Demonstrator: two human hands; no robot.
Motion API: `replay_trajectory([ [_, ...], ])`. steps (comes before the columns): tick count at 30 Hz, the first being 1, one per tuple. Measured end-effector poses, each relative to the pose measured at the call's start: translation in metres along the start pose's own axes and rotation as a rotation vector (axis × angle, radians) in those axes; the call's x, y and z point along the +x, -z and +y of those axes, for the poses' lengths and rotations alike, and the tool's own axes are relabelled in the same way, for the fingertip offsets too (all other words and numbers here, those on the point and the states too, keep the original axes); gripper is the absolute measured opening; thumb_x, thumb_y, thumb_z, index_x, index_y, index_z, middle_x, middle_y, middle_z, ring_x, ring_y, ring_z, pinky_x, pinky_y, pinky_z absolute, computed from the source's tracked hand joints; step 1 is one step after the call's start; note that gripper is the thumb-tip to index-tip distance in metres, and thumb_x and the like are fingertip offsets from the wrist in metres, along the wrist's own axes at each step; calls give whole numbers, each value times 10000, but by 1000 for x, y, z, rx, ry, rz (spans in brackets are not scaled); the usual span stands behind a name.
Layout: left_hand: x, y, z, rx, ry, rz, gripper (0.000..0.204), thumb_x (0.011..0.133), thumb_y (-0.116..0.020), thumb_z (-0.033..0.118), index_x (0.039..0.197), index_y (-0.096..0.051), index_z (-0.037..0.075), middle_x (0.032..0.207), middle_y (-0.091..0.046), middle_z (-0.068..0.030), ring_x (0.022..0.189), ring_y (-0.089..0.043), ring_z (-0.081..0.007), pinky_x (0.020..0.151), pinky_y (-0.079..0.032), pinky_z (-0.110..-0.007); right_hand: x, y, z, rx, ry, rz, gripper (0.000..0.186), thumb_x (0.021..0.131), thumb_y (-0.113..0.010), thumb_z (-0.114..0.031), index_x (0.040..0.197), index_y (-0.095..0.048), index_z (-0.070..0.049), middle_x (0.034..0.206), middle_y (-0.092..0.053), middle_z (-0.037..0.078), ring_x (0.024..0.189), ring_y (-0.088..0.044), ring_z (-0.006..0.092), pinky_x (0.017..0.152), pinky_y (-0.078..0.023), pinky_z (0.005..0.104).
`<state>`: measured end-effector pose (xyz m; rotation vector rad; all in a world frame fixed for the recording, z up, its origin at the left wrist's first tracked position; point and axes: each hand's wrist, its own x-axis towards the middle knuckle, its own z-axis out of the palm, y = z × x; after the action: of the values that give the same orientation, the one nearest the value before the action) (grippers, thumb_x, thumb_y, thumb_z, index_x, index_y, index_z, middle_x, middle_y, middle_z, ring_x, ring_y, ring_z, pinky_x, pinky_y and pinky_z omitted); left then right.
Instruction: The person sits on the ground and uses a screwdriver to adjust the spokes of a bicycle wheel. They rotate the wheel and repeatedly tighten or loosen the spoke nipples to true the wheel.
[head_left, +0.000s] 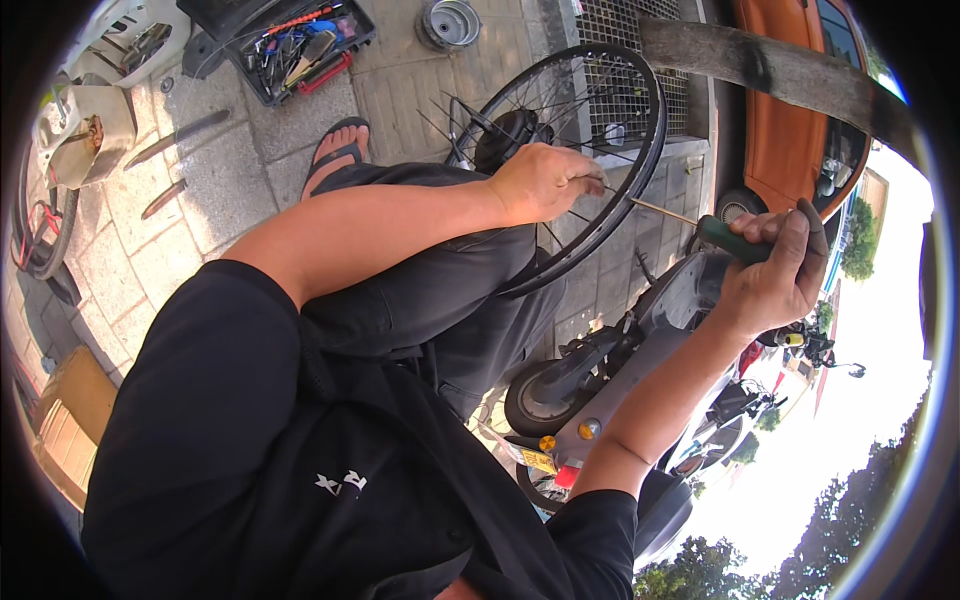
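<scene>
A black spoked wheel [655, 130] with a dark hub [497, 140] leans upright by my dark-clad legs. My left hand [545, 182] is inside the wheel, just short of the rim, its fingers pinched together near a spoke; what they hold is too small to make out. My right hand [775, 262] grips a screwdriver with a dark green handle [730, 238], its long thin shaft reaching leftward to the inner side of the rim, close to my left fingertips.
An open toolbox [290, 60], metal bowl [446, 25], pale containers [85, 130], a hose [55, 245] and cardboard [70, 420] lie on the left paving. A metal grate [680, 110], wooden plank [760, 65], orange car [775, 150] and scooters [610, 390] occupy the right side.
</scene>
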<state>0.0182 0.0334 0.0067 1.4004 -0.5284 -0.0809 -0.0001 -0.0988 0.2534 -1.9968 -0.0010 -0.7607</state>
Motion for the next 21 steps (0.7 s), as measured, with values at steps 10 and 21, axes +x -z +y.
replay_trajectory([
  [10,1,-2,-2,33,-32,-10,150,948,-734,147,1078,-791,97,998,-803,-71,910,-757,-306,789,-601,-376,3,1,0,13,-12,3,234,1039,-641,-16,1203,-631,151,714,-594,119,609,-608,215,583,-594,403],
  [21,2,0,3,0,5,-21,193,960,-685,84,1124,-785,86,1026,-806,-83,956,-777,-269,827,-602,-352,5,-3,-2,16,-12,-7,229,1036,-650,-11,1197,-634,151,702,-600,115,600,-604,202,575,-594,388],
])
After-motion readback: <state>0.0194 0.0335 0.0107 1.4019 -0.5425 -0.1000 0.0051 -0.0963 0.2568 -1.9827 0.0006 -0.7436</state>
